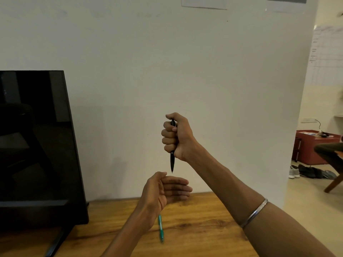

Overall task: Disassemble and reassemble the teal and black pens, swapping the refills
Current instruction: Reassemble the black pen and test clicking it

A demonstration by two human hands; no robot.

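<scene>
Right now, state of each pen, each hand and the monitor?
black pen: assembled, upright, tip down, gripped in a fist
teal pen: assembled, lying on the desk
right hand: gripping the black pen
left hand: open under the tip
monitor: screen dark

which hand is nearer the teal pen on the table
Left. The left hand hovers open just above the teal pen; the right hand is raised well higher, holding the black pen.

Monitor (37,145) blocks the left; bare wooden desk (204,219) lies open rightward.
</scene>
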